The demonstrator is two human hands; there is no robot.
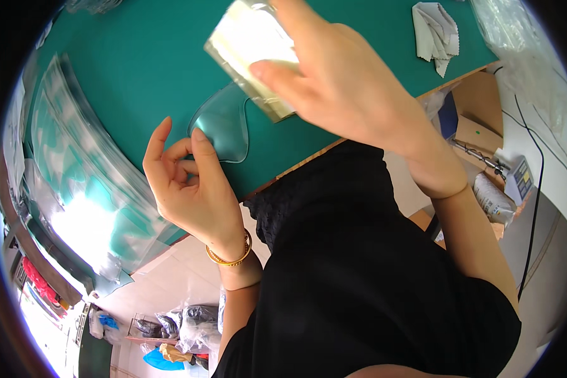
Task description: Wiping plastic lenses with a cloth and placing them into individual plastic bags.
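Right hand (353,82) clasps a packet (242,38), thumb across its face; left hand (194,189), half-curled, thumbs a clear sheet (228,129), likely steadying it; from afar, I can't confirm a pinch.

clear curved sheet (225,123) on green tabletop (138,69); shiny pale-yellow packet (249,43) slanted, overlapping it

Grey cloth (433,31): lying rumpled, right of the right grip (340,75)
Clear plastic (516,34): bunching farther right of that grip
Black cable (542,170): curving well right of that grip
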